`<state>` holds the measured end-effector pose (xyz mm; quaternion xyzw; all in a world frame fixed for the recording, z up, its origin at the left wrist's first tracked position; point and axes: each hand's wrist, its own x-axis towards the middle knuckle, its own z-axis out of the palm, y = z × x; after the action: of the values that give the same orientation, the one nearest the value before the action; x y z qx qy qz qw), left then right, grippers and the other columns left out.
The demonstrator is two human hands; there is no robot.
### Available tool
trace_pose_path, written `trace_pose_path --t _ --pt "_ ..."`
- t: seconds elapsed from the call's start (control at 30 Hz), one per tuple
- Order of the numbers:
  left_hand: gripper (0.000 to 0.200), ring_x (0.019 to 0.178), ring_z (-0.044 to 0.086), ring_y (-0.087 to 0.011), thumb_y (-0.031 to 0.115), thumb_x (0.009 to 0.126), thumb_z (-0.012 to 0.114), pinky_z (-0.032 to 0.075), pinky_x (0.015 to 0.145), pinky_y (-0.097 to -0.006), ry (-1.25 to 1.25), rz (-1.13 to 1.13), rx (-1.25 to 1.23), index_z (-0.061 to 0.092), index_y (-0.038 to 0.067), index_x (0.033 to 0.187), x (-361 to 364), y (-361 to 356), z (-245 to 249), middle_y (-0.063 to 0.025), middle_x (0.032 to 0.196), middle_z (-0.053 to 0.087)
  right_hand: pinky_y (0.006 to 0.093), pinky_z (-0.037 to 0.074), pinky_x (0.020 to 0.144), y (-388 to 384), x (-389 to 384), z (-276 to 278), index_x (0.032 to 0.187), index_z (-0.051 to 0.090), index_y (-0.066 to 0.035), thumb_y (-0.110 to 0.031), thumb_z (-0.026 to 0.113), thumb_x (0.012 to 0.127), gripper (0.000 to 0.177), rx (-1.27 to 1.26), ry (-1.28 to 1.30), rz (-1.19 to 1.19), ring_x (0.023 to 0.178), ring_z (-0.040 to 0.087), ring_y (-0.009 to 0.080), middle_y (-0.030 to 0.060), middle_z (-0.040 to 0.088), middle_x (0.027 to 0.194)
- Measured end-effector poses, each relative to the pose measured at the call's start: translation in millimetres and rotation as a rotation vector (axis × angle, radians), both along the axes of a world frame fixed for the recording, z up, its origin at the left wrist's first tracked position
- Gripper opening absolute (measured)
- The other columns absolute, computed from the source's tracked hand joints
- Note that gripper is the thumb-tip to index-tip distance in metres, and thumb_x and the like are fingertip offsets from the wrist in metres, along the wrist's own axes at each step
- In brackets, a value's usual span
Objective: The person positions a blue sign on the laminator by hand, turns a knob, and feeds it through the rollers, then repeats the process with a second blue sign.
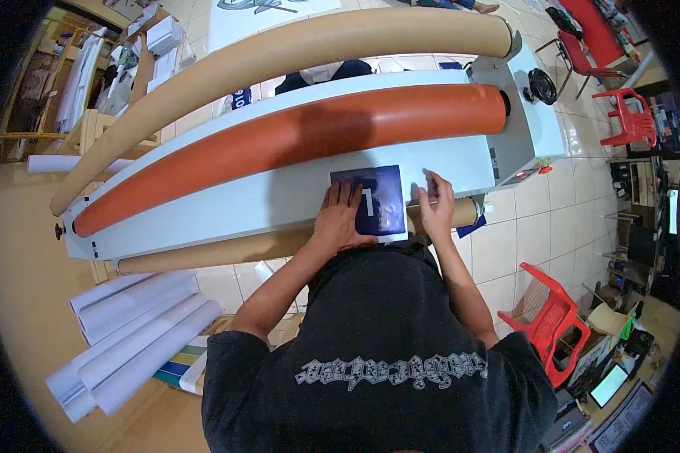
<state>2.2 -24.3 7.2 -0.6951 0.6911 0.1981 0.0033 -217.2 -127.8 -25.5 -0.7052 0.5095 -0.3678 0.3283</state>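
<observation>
A dark blue printed sheet [387,198] with a white figure like a "1" and a pale edge lies on the white bed [295,185] of a roller machine. My left hand [338,219] rests flat over the sheet's left part, fingers extended. Just right of the sheet, my right hand [437,210] is raised with thumb and fingers apart, holding nothing I can see. Beyond both hands, a long orange roller [302,140] spans the machine.
A brown cardboard tube [295,51] runs above the roller, and another tube [211,253] runs along the near side. White paper rolls [140,328] are stacked at lower left. A black handwheel [541,86] is at the right end. Red chairs [548,321] stand to the right.
</observation>
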Motion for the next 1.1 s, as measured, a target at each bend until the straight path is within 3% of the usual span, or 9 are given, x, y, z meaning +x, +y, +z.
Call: trace_pose_path --t 0.07,0.17,0.23,0.37,0.47,0.7,0.87,1.0,1.1 --pt "0.131 0.138 0.03 -0.0429 0.071 0.049 0.08 0.019 0.116 -0.0576 -0.037 -0.028 0.015 0.03 0.001 0.148 0 -1 3 -0.0241 0.147 0.034 0.0417 0.042 0.097 19 -20 1 0.125 0.058 -0.004 -0.019 0.068 0.084 0.045 0.023 0.07 0.002 0.109 0.054 0.0338 0.0176 0.058 0.115" --pt "0.14 0.14 0.027 -0.0397 0.067 0.042 0.085 0.012 0.115 -0.064 -0.191 -0.098 0.14 0.025 0.003 0.151 -4 -4 19 -0.0222 0.149 0.031 0.0466 0.037 0.102 51 -41 10 0.127 0.056 -0.006 -0.021 0.071 0.08 0.052 0.017 0.247 0.16 0.119 0.047 0.0369 0.0178 0.053 0.124" --pt "0.141 0.141 0.026 -0.0386 0.066 0.041 0.085 0.01 0.114 -0.0653 -0.239 -0.119 0.149 0.023 0.003 0.151 -6 -3 17 -0.0217 0.15 0.03 0.0539 0.029 0.106 64 -48 11 0.13 0.056 -0.012 -0.029 0.076 0.075 0.062 -0.037 0.396 0.343 0.13 0.037 0.0383 0.0167 0.045 0.135" --pt "0.142 0.141 0.026 -0.0377 0.062 0.04 0.086 0.01 0.115 -0.0644 -0.328 -0.139 0.128 0.022 0.004 0.152 -9 0 5 -0.0213 0.149 0.031 0.0588 0.026 0.107 67 -40 5 0.129 0.059 -0.021 -0.036 0.083 0.067 0.068 -0.151 0.557 0.514 0.134 0.033 0.0388 0.0153 0.042 0.142" --pt "0.143 0.14 0.028 -0.0418 0.058 0.042 0.087 0.008 0.115 -0.0641 -0.271 -0.146 0.132 0.015 0.002 0.153 -7 0 4 -0.0263 0.148 0.031 0.0597 0.025 0.108 54 -31 4 0.126 0.061 -0.02 -0.033 0.082 0.068 0.064 -0.193 0.52 0.589 0.136 0.032 0.0379 0.0123 0.042 0.145" --pt "0.147 0.14 0.027 -0.0429 0.062 0.039 0.087 0.012 0.115 -0.0618 -0.254 -0.15 0.079 0.015 0.002 0.153 1 -5 0 -0.0267 0.149 0.031 0.0606 0.022 0.108 32 -24 0 0.116 0.066 -0.021 -0.037 0.082 0.065 0.056 -0.249 0.543 0.643 0.134 0.037 0.0334 0.0064 0.049 0.139" --pt "0.15 0.142 0.024 -0.0433 0.065 0.038 0.085 0.013 0.114 -0.0628 -0.269 -0.163 0.02 0.013 0.003 0.154 12 -10 -22 -0.0279 0.152 0.026 0.0598 0.021 0.109 18 -19 7 0.115 0.066 -0.021 -0.039 0.079 0.068 0.053 -0.276 0.539 0.657 0.133 0.038 0.0328 0.0068 0.05 0.138" --pt "0.151 0.142 0.024 -0.044 0.067 0.037 0.084 0.013 0.114 -0.0639 -0.246 -0.161 0.049 0.013 0.003 0.154 14 -15 -15 -0.0286 0.152 0.026 0.0596 0.021 0.11 13 -15 9 0.114 0.066 -0.02 -0.042 0.075 0.074 0.047 -0.304 0.539 0.657 0.133 0.039 0.033 0.0078 0.051 0.137" --pt "0.148 0.141 0.024 -0.0452 0.068 0.037 0.084 0.014 0.113 -0.0643 -0.197 -0.15 0.024 0.018 0.005 0.153 15 -16 -8 -0.0298 0.152 0.026 0.0622 0.022 0.109 14 -13 14 0.109 0.068 -0.018 -0.04 0.077 0.072 0.044 -0.292 0.534 0.661 0.132 0.04 0.0341 0.0081 0.052 0.135"
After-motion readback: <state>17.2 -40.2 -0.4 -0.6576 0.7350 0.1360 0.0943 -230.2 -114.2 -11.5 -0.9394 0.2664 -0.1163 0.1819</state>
